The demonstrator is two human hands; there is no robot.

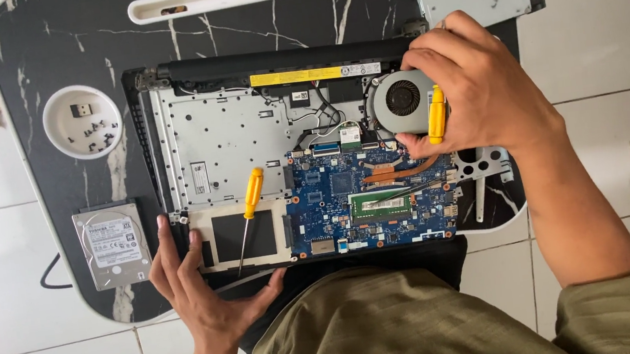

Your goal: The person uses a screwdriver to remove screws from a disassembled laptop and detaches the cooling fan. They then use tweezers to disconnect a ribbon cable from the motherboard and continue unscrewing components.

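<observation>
Right hand (479,91) pinches a yellow-handled screwdriver (435,114) upright beside the cooling fan (401,101), upper right of the opened laptop chassis (290,164), left hand (197,285) spread flat bracing its lower-left corner; the exposed motherboard (369,202) looks fragile, so grip the chassis edges.

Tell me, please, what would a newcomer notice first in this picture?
The opened laptop with its blue circuit board fills the black marble-patterned table. The right hand grips a yellow-handled screwdriver beside the round grey fan; the left hand touches the laptop's near-left corner.
</observation>
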